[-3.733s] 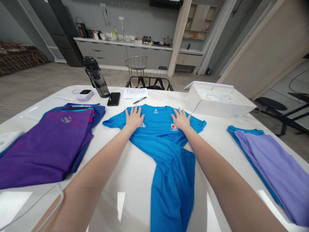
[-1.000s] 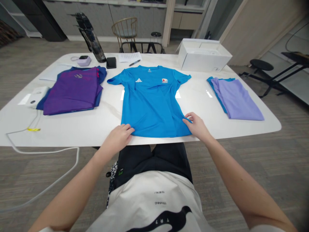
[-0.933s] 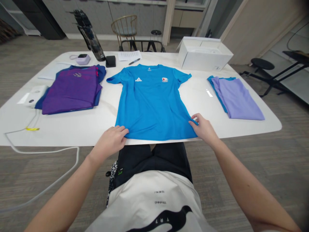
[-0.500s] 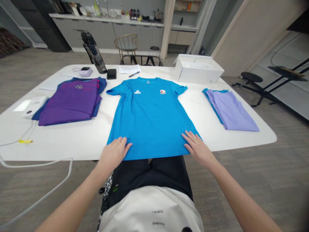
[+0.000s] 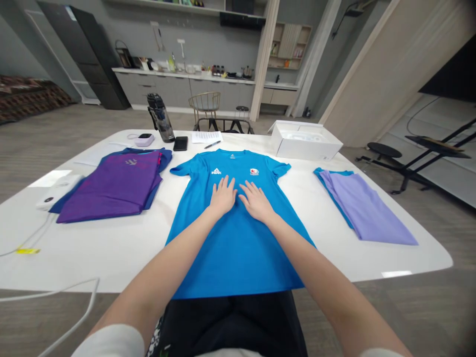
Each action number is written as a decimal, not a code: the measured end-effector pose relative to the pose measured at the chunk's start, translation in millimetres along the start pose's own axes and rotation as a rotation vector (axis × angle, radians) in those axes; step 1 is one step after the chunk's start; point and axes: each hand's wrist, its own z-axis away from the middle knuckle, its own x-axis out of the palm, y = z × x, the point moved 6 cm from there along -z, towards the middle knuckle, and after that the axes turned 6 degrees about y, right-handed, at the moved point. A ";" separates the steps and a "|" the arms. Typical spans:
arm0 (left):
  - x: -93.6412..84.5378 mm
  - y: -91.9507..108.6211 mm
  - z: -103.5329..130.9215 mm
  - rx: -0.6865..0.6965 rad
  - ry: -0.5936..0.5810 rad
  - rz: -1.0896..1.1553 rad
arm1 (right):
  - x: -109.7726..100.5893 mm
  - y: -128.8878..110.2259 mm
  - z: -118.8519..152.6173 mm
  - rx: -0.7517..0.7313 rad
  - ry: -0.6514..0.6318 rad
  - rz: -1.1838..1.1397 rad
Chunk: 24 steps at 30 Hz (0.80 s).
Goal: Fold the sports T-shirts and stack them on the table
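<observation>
A blue T-shirt [image 5: 238,248] lies spread out on the white table [image 5: 122,253], its collar toward the far side and its hem at the near edge. My left hand [image 5: 223,195] rests on the chest of the shirt, below the white logo, fingers spread. Close beside it, my right hand [image 5: 256,201] lies below the round badge, also with its fingers apart. Neither hand grips any cloth. My forearms cover part of the shirt's lower body.
Left of the shirt is a stack of folded purple and navy clothes [image 5: 115,186]. A folded lavender garment [image 5: 368,208] lies at right, over a blue one. Farther back are a water bottle [image 5: 161,119], a black wallet-like item [image 5: 180,144], a pen [image 5: 212,145] and an open white box [image 5: 305,144].
Both hands have moved from the hem's corners up to the middle of the shirt's chest, closer together. The camera view has tilted upward. The shirt remains spread flat.
</observation>
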 end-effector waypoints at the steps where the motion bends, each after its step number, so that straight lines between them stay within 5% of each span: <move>1: 12.4 -7.3 -15.0 -0.021 -0.028 -0.004 | 9.3 5.6 -19.8 0.034 -0.021 0.006; 5: 32.8 -68.0 -37.5 -0.167 -0.125 -0.086 | 25.6 63.5 -51.9 0.261 -0.106 0.114; 11: 5.3 -163.6 -45.6 -0.384 -0.037 -0.222 | -2.0 158.3 -44.5 0.549 0.040 0.303; 14: -1.1 -179.7 -67.5 -0.358 0.038 -0.227 | -15.3 170.0 -67.1 0.479 0.148 0.355; 18: 4.0 -192.8 -84.6 -0.307 -0.042 -0.268 | -19.2 187.0 -86.3 0.535 0.093 0.367; 24: -24.5 -222.3 -60.2 -0.299 0.054 -0.504 | -45.5 242.0 -44.9 0.726 0.103 0.475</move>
